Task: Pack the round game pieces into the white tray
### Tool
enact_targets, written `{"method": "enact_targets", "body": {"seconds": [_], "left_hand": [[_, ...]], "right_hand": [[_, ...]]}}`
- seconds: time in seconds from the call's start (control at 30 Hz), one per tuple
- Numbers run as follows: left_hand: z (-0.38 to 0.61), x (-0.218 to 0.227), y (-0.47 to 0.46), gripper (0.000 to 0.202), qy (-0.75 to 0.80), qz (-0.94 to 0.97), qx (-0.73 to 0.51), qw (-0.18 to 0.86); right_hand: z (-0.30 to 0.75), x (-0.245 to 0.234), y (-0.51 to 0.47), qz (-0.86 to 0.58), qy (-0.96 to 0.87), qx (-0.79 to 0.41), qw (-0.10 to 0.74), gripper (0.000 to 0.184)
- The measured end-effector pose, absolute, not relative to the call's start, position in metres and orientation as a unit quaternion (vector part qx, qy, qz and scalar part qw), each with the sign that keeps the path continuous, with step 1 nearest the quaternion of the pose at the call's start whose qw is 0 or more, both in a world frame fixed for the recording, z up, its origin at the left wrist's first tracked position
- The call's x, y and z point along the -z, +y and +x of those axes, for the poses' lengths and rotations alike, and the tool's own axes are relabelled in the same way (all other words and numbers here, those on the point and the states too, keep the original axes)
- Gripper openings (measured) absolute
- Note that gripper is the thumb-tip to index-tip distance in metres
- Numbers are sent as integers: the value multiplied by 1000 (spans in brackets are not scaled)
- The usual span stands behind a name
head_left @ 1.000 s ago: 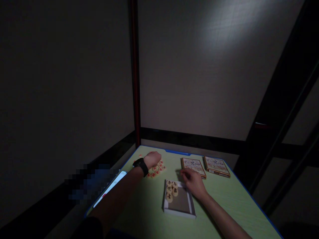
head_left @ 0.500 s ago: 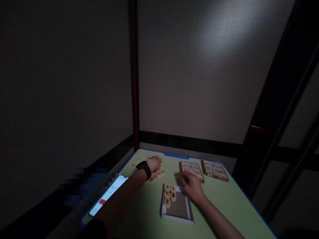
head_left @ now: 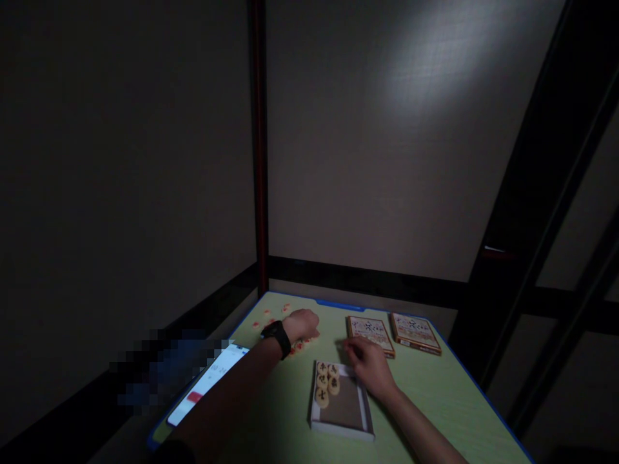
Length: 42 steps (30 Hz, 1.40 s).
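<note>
My left hand (head_left: 302, 324), with a black watch (head_left: 277, 336) on its wrist, lies curled over a scatter of round pale game pieces with red marks (head_left: 271, 316) at the far left of the green table (head_left: 435, 399). Its fingers are closed; what they hold is hidden. My right hand (head_left: 368, 365) rests with curled fingers at the far right corner of an open white box (head_left: 341, 406). Several pale pieces with black marks (head_left: 327, 380) sit in the box's far left corner.
Two flat printed boxes lie side by side at the table's far edge, one near my right hand (head_left: 371, 334) and one further right (head_left: 414, 332). A lit phone (head_left: 206, 383) lies at the left edge. A dark post (head_left: 258, 148) rises behind the table.
My left hand has drawn slightly right and nearer over the red-marked pieces, leaving some uncovered behind it. The camera has tipped a little. My right hand has stayed by the box corner.
</note>
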<state>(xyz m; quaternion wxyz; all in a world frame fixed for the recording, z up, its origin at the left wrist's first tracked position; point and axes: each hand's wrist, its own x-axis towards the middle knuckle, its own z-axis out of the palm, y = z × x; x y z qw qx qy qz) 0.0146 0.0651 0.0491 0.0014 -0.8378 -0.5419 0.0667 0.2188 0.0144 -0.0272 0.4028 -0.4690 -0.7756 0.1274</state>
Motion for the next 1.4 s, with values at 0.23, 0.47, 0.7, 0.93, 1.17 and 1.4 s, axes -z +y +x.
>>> {"method": "enact_targets", "body": {"seconds": [0.23,0.47,0.7,0.93,1.17,1.4], "left_hand": [[20,-51,61,32,-550,-832,-79,7],[11,-62,68,30,-539,-840,-65,2],[10,-53,72,39,-507,-858,-80,0],[14,-50,67,28,-512,-854,-90,-11],[13,-47,67,35,-511,-857,-66,-20],[13,-47,69,38,-498,-865,-60,-34]], "right_hand": [[219,27,14,-468,-773,-133,407,28],[220,26,15,-472,-770,-129,410,29],[219,28,15,-474,-774,-129,399,28],[218,26,13,-476,-781,-121,387,27],[218,25,11,-476,-783,-112,384,26],[218,20,9,-476,-788,-104,376,24]]}}
